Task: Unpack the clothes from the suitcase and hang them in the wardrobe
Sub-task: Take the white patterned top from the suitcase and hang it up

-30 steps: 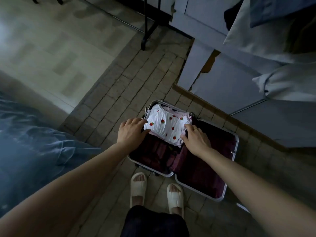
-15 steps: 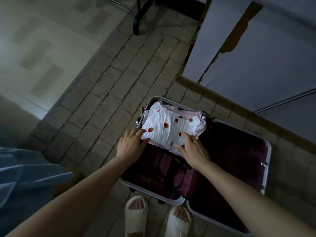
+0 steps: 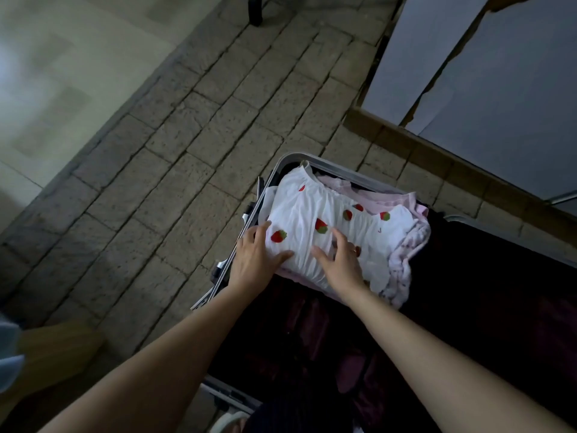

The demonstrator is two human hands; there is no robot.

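Barely begun: strawberry-print garment folded atop the pile at the suitcase's far corner. Left hand and right hand spread flat on it, gripping nothing. Hanging undone.

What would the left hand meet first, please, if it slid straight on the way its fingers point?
The left hand would likely ride further over the white strawberry-print garment it already touches.

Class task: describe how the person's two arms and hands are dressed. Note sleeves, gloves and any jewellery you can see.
Both forearms are bare to the frame edge: no sleeves in view. The left hand and right hand wear no gloves. A thin ring may sit on a right-hand finger, too small to confirm. No watch or bracelet shows.
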